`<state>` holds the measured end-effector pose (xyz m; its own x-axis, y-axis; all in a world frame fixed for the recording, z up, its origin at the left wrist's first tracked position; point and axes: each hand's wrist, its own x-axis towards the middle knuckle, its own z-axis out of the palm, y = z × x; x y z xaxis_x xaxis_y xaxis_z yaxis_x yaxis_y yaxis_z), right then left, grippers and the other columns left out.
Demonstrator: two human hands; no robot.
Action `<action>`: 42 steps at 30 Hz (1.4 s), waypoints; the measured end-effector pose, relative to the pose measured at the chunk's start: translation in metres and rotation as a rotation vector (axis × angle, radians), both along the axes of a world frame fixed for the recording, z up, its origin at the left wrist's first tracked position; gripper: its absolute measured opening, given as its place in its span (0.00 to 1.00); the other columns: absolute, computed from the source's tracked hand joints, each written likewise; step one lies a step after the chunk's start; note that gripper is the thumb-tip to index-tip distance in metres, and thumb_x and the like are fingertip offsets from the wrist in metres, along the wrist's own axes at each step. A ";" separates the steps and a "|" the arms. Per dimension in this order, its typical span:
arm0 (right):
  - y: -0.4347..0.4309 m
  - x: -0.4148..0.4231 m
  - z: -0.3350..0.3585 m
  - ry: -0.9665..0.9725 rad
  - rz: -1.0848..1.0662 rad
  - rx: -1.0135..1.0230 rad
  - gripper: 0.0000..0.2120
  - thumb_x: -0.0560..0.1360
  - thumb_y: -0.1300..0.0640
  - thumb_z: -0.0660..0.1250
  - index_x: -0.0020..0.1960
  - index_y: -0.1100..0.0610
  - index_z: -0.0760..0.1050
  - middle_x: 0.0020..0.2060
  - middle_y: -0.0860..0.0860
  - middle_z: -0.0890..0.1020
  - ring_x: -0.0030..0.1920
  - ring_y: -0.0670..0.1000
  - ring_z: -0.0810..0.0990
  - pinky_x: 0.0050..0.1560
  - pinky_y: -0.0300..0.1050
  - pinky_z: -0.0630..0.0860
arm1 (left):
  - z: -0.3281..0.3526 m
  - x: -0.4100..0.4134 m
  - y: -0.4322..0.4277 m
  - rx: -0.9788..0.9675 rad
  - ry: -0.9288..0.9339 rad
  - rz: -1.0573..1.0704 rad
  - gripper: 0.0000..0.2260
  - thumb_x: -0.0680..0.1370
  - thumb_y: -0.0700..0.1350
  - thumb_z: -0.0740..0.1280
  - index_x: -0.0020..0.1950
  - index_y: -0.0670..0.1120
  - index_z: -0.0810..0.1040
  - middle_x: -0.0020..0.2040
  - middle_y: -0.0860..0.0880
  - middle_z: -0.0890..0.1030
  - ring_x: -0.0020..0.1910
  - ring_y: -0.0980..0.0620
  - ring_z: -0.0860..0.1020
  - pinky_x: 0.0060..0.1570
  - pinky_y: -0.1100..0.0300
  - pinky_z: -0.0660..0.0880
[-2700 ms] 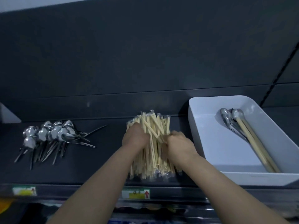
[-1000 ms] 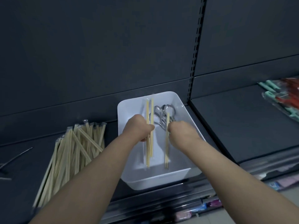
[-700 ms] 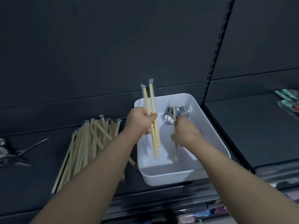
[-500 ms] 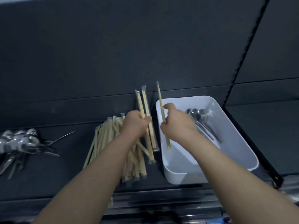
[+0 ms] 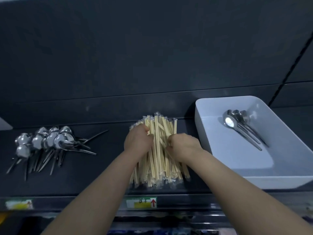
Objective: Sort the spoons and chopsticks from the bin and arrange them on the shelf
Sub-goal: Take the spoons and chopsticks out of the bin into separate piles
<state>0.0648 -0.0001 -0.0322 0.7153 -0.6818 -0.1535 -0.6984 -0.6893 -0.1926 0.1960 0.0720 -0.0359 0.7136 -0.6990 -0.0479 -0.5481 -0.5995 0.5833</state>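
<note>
**Shelf** (image 5: 105, 175): dark, matt, flat deck with a low front lip. Risk: nothing at the edge to stop long items sliding off.

**Bin** (image 5: 254, 182): white, smooth plastic with rounded corners, set askew at shelf right, front wall at the lip. Risk: a knock from a forearm reaching in, enough to tip it forward.

**Chopsticks** (image 5: 157, 167): pale wooden sticks in clear crinkled sleeves, heaped lengthwise mid-shelf, several crossed, near ends close to the lip. Risk: slick film, so likely to fan out or shoot forward under an uneven squeeze.

**Spoon heap** (image 5: 49, 143): polished steel, round bowls, thin handles, loosely piled at shelf left, well apart from the chopsticks. Risk: tangled handles, prone to scatter if bumped.

**Spoons in bin** (image 5: 240, 128): a few, same steel, nested near the right wall, not yet sorted. Risk: awkward to separate while nested.

**Left hand** (image 5: 137, 143): fingers curled into the pile's left flank, grasping sticks.

**Right hand** (image 5: 184, 146): fingertips curled into the right flank, pinching sticks.
</note>
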 end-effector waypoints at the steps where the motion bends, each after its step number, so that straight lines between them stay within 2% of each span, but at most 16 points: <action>1: -0.002 -0.003 0.002 -0.023 -0.001 -0.057 0.06 0.75 0.58 0.61 0.48 0.52 0.77 0.46 0.50 0.80 0.42 0.54 0.77 0.37 0.41 0.69 | 0.003 -0.002 -0.003 -0.037 -0.012 -0.018 0.08 0.77 0.45 0.66 0.56 0.50 0.78 0.53 0.51 0.81 0.52 0.50 0.79 0.51 0.55 0.77; 4: -0.013 -0.026 0.018 -0.176 -0.030 -0.195 0.11 0.74 0.57 0.61 0.52 0.48 0.79 0.48 0.49 0.80 0.50 0.55 0.78 0.39 0.43 0.69 | 0.015 -0.017 -0.021 -0.128 -0.009 -0.097 0.07 0.77 0.45 0.65 0.51 0.53 0.81 0.49 0.56 0.82 0.49 0.53 0.80 0.48 0.58 0.77; 8: -0.032 -0.079 0.039 -0.318 -0.117 -0.172 0.12 0.76 0.53 0.60 0.56 0.44 0.78 0.52 0.44 0.81 0.54 0.52 0.78 0.46 0.44 0.74 | 0.031 -0.056 -0.062 -0.234 0.012 -0.201 0.07 0.76 0.42 0.65 0.47 0.52 0.82 0.40 0.57 0.81 0.45 0.53 0.81 0.48 0.59 0.77; 12: -0.066 -0.140 0.038 -0.220 -0.250 -0.191 0.13 0.78 0.52 0.60 0.60 0.42 0.77 0.57 0.44 0.79 0.57 0.50 0.77 0.50 0.44 0.73 | 0.037 -0.113 -0.103 -0.252 0.061 -0.334 0.08 0.76 0.40 0.65 0.46 0.49 0.83 0.39 0.58 0.80 0.44 0.54 0.80 0.45 0.61 0.76; 15: -0.093 -0.185 0.028 -0.112 -0.332 -0.172 0.14 0.77 0.54 0.61 0.60 0.42 0.76 0.57 0.46 0.80 0.57 0.53 0.77 0.47 0.42 0.70 | 0.024 -0.148 -0.134 -0.143 0.155 -0.406 0.08 0.75 0.40 0.63 0.40 0.44 0.81 0.35 0.53 0.79 0.35 0.49 0.77 0.39 0.52 0.80; 18: -0.114 -0.219 0.022 -0.086 -0.315 -0.226 0.15 0.76 0.57 0.60 0.58 0.43 0.77 0.53 0.47 0.80 0.55 0.54 0.78 0.46 0.43 0.71 | 0.004 -0.173 -0.161 0.017 0.197 -0.424 0.07 0.73 0.41 0.61 0.35 0.41 0.75 0.34 0.46 0.76 0.33 0.46 0.72 0.38 0.49 0.79; 22: -0.135 -0.242 0.014 -0.096 -0.166 -0.278 0.13 0.74 0.59 0.61 0.53 0.46 0.79 0.48 0.47 0.80 0.50 0.54 0.79 0.39 0.43 0.70 | -0.014 -0.197 -0.191 0.160 0.225 -0.398 0.05 0.73 0.42 0.63 0.43 0.42 0.77 0.45 0.42 0.82 0.44 0.43 0.81 0.46 0.50 0.82; 24: -0.138 -0.245 0.007 -0.110 -0.096 -0.325 0.11 0.69 0.62 0.66 0.45 0.48 0.81 0.40 0.48 0.81 0.43 0.55 0.81 0.35 0.43 0.72 | -0.020 -0.205 -0.207 0.192 0.189 -0.378 0.06 0.72 0.42 0.63 0.46 0.42 0.77 0.47 0.42 0.83 0.47 0.42 0.82 0.46 0.50 0.82; 27: -0.139 -0.244 -0.002 -0.065 -0.030 -0.361 0.12 0.55 0.64 0.74 0.32 0.49 0.80 0.26 0.47 0.77 0.27 0.53 0.78 0.26 0.38 0.66 | -0.029 -0.215 -0.226 0.216 0.155 -0.333 0.12 0.71 0.45 0.66 0.53 0.41 0.75 0.47 0.42 0.82 0.48 0.42 0.82 0.46 0.54 0.79; 29: -0.141 -0.245 -0.007 -0.068 0.000 -0.382 0.14 0.50 0.64 0.75 0.29 0.48 0.78 0.23 0.46 0.75 0.24 0.51 0.76 0.25 0.36 0.63 | -0.034 -0.219 -0.232 0.208 0.140 -0.282 0.20 0.68 0.51 0.71 0.55 0.43 0.73 0.47 0.45 0.81 0.48 0.43 0.81 0.48 0.54 0.78; 31: -0.143 -0.246 -0.008 -0.109 0.011 -0.371 0.15 0.48 0.63 0.76 0.30 0.47 0.79 0.23 0.45 0.76 0.24 0.50 0.76 0.25 0.35 0.66 | -0.038 -0.221 -0.234 0.179 0.112 -0.232 0.28 0.64 0.56 0.73 0.57 0.45 0.69 0.46 0.48 0.79 0.47 0.45 0.79 0.48 0.55 0.76; 32: -0.144 -0.247 -0.010 -0.136 0.012 -0.370 0.15 0.48 0.62 0.77 0.30 0.47 0.80 0.23 0.45 0.76 0.24 0.50 0.76 0.25 0.36 0.67 | -0.040 -0.221 -0.234 0.172 0.091 -0.231 0.27 0.65 0.56 0.73 0.56 0.45 0.69 0.44 0.48 0.77 0.46 0.45 0.78 0.45 0.56 0.74; 34: -0.146 -0.246 -0.012 -0.164 0.005 -0.366 0.14 0.49 0.62 0.77 0.30 0.48 0.80 0.23 0.46 0.76 0.24 0.51 0.76 0.25 0.36 0.68 | -0.038 -0.219 -0.233 0.198 0.098 -0.207 0.15 0.68 0.50 0.72 0.48 0.44 0.73 0.38 0.48 0.76 0.41 0.44 0.78 0.37 0.59 0.71; 37: -0.144 -0.242 -0.008 -0.051 0.011 -0.342 0.12 0.56 0.61 0.75 0.36 0.48 0.82 0.28 0.47 0.79 0.29 0.51 0.79 0.30 0.38 0.68 | -0.029 -0.208 -0.222 0.230 0.171 -0.124 0.05 0.67 0.43 0.68 0.37 0.43 0.75 0.34 0.45 0.78 0.33 0.45 0.77 0.30 0.61 0.69; 39: -0.143 -0.238 -0.002 0.020 -0.020 -0.330 0.12 0.67 0.63 0.67 0.47 0.49 0.80 0.39 0.47 0.82 0.40 0.53 0.81 0.35 0.40 0.67 | -0.026 -0.199 -0.215 0.226 0.191 -0.085 0.04 0.67 0.42 0.66 0.36 0.42 0.75 0.33 0.44 0.79 0.33 0.45 0.77 0.32 0.61 0.71; 42: -0.145 -0.222 0.018 0.050 -0.150 -0.206 0.16 0.72 0.67 0.61 0.55 0.53 0.76 0.49 0.51 0.80 0.49 0.56 0.79 0.39 0.42 0.67 | -0.025 -0.186 -0.208 0.180 0.250 -0.051 0.03 0.70 0.39 0.66 0.37 0.40 0.76 0.31 0.44 0.78 0.31 0.44 0.77 0.34 0.59 0.74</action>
<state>-0.1573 -0.1456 -0.0142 0.5990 -0.8001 -0.0334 -0.8007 -0.5986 -0.0217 0.0103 -0.1359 -0.0605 0.6280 -0.6982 -0.3438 -0.4332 -0.6806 0.5908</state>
